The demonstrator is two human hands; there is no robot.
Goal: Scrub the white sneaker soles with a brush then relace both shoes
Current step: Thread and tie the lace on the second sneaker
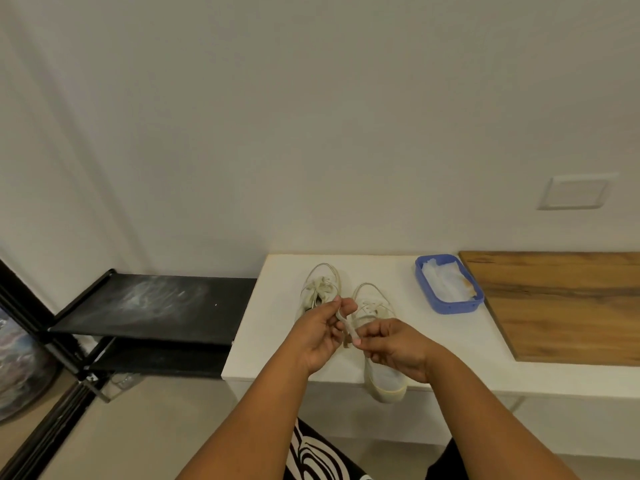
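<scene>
Two white sneakers stand side by side on a white ledge (pixel 273 271). The left sneaker (pixel 320 284) is partly hidden behind my left hand. The right sneaker (pixel 375 341) lies with its toe hanging over the ledge's front edge. A white lace (pixel 347 327) is stretched between my hands above the shoes. My left hand (pixel 320 336) pinches its upper end, and my right hand (pixel 393 346) pinches its lower end between thumb and fingers. No brush is in view.
A blue plastic tub (pixel 450 308) with a white cloth stands on the ledge to the right of the shoes. A wooden board (pixel 568 306) lies further right. A black shoe rack (pixel 152 306) stands left of the ledge, against the wall.
</scene>
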